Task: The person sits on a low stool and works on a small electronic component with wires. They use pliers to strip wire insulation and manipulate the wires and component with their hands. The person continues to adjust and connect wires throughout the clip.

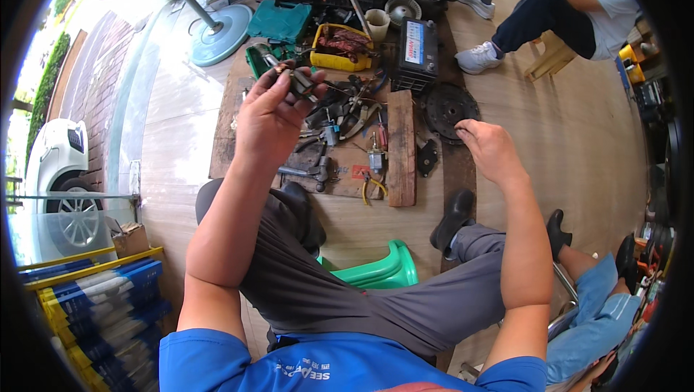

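Note:
My left hand (pixel 269 116) is raised over the left part of a wooden board (pixel 238 132). Its fingers close around a small dark metal part (pixel 301 84) with a blocky shape; the exact kind is unclear. Off to the right, my right hand (pixel 491 148) has its fingertips pinched together, and whatever lies between them is too small to make out. Those fingertips appear at the lower right edge of a black round plate (pixel 442 112); whether they touch it, I cannot tell. Between my hands lie pliers (pixel 374 188), a hammer (pixel 314 171) and a screwdriver (pixel 382 134).
A wooden plank (pixel 402 150) and a black battery (pixel 418 59) stand near the plate. Behind are a yellow bin (pixel 340 62), a teal case (pixel 280 22) and a fan base (pixel 220 34). A green stool (pixel 379 269) is beneath me. People sit at the right.

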### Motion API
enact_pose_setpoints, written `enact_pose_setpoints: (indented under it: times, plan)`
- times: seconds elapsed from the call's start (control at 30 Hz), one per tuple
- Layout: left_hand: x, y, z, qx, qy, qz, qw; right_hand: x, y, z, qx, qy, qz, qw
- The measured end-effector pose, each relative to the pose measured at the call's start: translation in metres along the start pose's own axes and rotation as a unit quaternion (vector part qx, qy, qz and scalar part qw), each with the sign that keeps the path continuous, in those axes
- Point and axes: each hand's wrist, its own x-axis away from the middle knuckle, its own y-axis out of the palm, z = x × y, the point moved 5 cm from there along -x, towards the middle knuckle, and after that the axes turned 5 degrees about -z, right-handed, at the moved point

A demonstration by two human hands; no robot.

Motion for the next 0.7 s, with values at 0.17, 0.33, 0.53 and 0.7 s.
enact_pose_setpoints:
  times: [0.17,0.33,0.53,0.7]
  plan:
    - [0.008,0.012,-0.018,-0.086,-0.049,-0.038,0.994,0.002,0.016,-0.014,-0.057,0.066,-0.155,0.984]
    - [0.018,0.020,-0.039,-0.139,-0.082,-0.086,0.983,-0.004,0.021,-0.042,-0.203,-0.054,-0.113,0.971]
    - [0.028,0.016,-0.064,-0.248,-0.103,-0.159,0.950,-0.004,0.004,-0.071,-0.142,0.061,0.131,0.979]
    - [0.037,0.029,-0.078,-0.225,-0.151,-0.224,0.936,0.007,0.032,-0.098,-0.196,-0.103,0.101,0.970]
